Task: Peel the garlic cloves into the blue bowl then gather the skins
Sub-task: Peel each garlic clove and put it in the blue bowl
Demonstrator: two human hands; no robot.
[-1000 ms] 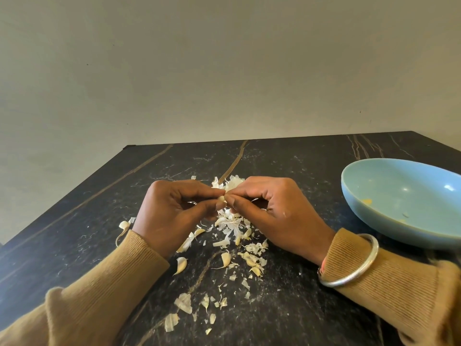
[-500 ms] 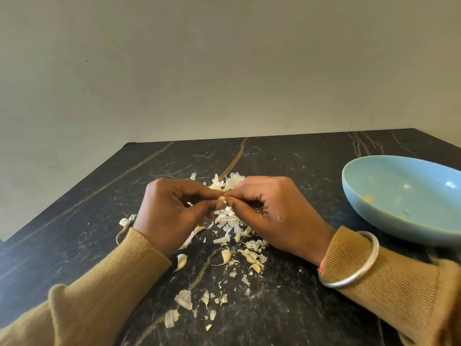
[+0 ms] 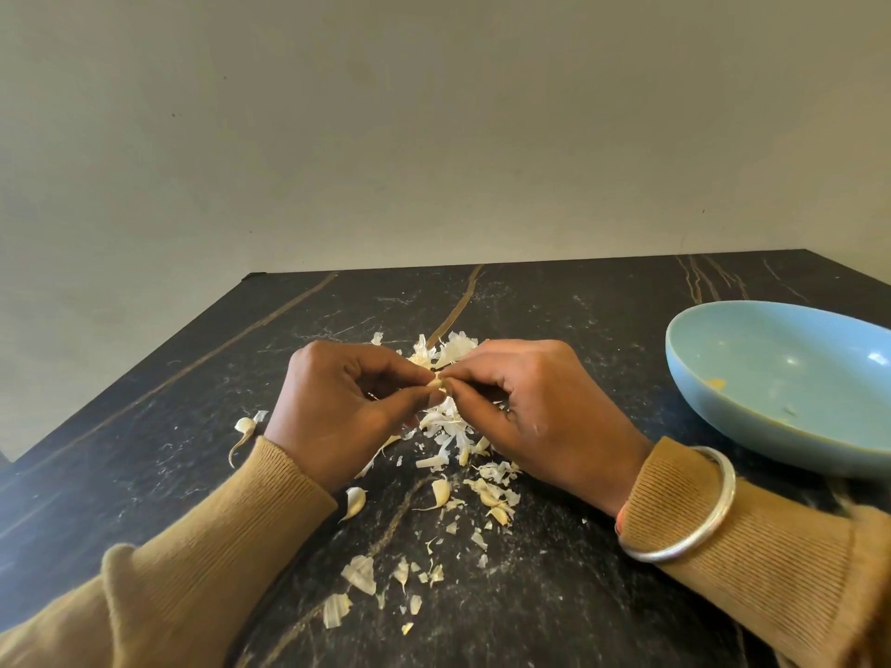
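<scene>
**Both hands pinch one clove above the heap of skins**

A plain pale wall [image 3: 434,137] rises behind the far edge of a black, veined table [image 3: 578,306], which fills the lower half of the view. The blue bowl [image 3: 795,359] stands at the right edge, well apart from the hands. One small yellowish bit lies inside it; what it is cannot be told.

Two forearms in mustard sleeves [image 3: 217,571] come in from the near corners, and the right wrist wears a silver bangle [image 3: 694,547]. The left hand [image 3: 337,407] and the right hand [image 3: 545,412] meet over the middle of the table with their fingers curled. Thumb and forefinger of each close on the same garlic clove [image 3: 436,382], held just above the surface.

Under and behind the fingertips lies a heap of white skins [image 3: 446,426], with thinner scraps trailing toward the near edge. Loose cloves [image 3: 441,492] lie among these scraps. One is just beside the left cuff, and another is farther out toward the left edge.
</scene>
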